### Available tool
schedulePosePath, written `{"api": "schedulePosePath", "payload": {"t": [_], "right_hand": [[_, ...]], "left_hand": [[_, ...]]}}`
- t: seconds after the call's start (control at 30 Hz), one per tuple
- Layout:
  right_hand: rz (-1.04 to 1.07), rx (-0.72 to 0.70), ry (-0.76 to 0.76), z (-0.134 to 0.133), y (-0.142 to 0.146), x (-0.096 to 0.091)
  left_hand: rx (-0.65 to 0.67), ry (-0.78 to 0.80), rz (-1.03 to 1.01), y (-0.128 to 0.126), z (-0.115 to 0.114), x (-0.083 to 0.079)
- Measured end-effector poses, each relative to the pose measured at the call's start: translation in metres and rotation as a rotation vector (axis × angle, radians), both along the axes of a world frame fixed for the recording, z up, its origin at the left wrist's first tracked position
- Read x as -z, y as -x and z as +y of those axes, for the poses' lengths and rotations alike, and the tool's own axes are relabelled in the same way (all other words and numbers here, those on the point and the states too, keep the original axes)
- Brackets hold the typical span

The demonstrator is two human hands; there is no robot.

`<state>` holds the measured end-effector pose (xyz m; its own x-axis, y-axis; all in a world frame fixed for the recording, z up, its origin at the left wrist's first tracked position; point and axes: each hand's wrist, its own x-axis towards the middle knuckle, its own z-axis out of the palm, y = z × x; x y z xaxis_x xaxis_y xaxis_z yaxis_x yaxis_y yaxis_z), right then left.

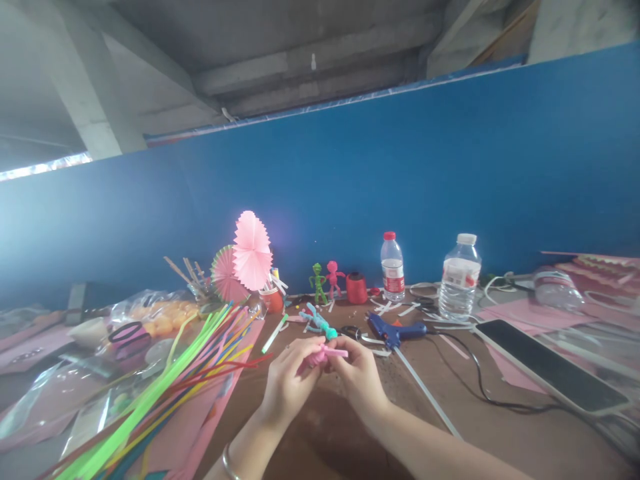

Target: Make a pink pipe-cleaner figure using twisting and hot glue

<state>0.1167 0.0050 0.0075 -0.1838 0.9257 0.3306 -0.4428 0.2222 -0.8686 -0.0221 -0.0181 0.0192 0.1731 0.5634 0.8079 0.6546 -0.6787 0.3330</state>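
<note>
Above the brown table, my left hand (295, 370) and my right hand (359, 373) meet with closed fingers on a pink pipe cleaner piece (320, 357). It is coiled near the left fingers, and a straight end points right across the right fingertips. Just beyond my hands lies a blue and teal pipe cleaner figure (320, 323). A green pipe cleaner figure (318, 283) and a pink one (334, 277) stand upright farther back. My fingers partly hide the piece they hold.
A blue glue gun (397, 331) with a cord lies to the right, near a phone (550, 363) and two bottles, one a red-capped bottle (393, 270). Colourful pipe cleaners (150, 393) spread across the left. Pink paper fans (251, 252) stand behind them, before a blue partition (350, 180).
</note>
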Motion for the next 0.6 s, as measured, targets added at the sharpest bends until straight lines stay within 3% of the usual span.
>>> {"api": "schedulePosePath", "payload": {"t": [0.27,0.6], "right_hand": [[0.075,-0.059,0.051,0.0020,0.0045,0.0040],[0.017,0.083,0.029,0.0066,0.0021,0.0077]], "left_hand": [[0.021,0.052,-0.001,-0.0014,-0.0012,0.0014],[0.019,0.175,0.000,-0.0005,0.0020,0.0020]]}}
